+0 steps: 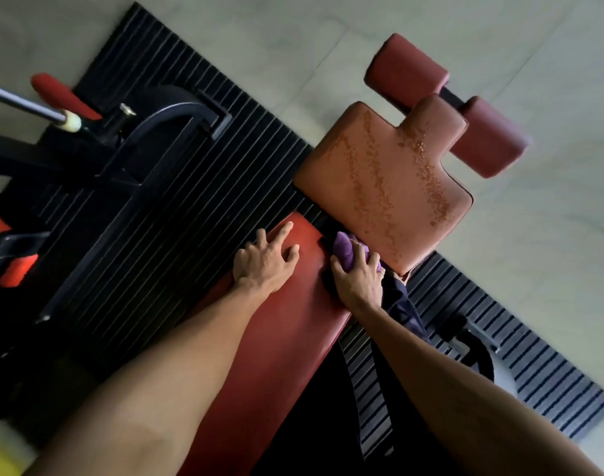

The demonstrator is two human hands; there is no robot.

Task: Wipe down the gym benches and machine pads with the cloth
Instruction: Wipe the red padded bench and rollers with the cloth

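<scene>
Firmly, the right hand (pixel 357 281) grips the purple cloth (pixel 344 250); the left hand (pixel 263 264) rests flat on the bench (pixel 287 341).

The long red bench pad (pixel 287 338) runs away from me. My left hand (pixel 263 262) rests on its far end with the fingers spread. Just past that end is a dark gap, and then comes the seat pad (pixel 383 187), which is lighter and has worn, flaky spots. My right hand (pixel 357 276) holds a purple cloth (pixel 343 250) bunched up at that gap, touching the near edge of the seat pad. Past the seat pad are a dark red roller pad (pixel 407 68) and a second roller pad (pixel 489 139). The bench stands on a black ribbed rubber mat (pixel 163 207). A black machine frame (pixel 122 159) stands on the mat too, on my left. The mat lies on a pale tiled floor (pixel 551 235).
</scene>
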